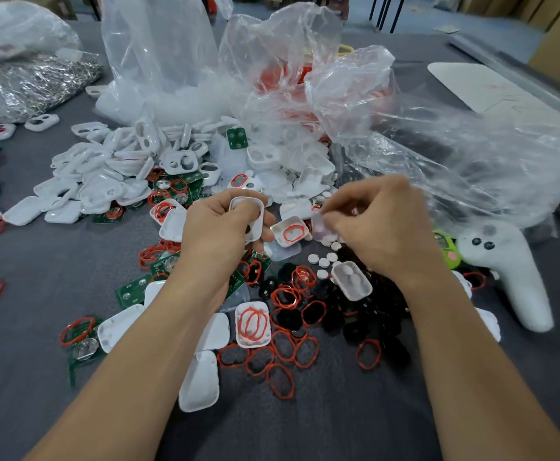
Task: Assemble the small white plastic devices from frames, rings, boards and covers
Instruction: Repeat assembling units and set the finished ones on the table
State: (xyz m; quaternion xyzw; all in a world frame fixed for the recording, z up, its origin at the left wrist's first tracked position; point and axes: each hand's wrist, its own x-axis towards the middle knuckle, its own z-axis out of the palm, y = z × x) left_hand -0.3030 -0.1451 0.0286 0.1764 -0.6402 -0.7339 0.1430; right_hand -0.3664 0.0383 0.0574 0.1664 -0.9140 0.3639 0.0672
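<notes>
White rounded plastic frame [258, 224] is gripped by curled fingers [238, 211] of the left hand [215, 231] above the grey counter's [22, 361] middle. A small, pale, blurred piece [318, 226] is pinched by the right hand [385, 227]. Red rubber rings [282, 380] are scattered beneath.

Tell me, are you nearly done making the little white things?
Not nearly. Done: a few shells already have a red ring inside. In hand: the left hand grips a white frame while the right hand pinches a small white piece. Left: a big pile of frames, loose red rings and green boards wait.
</notes>
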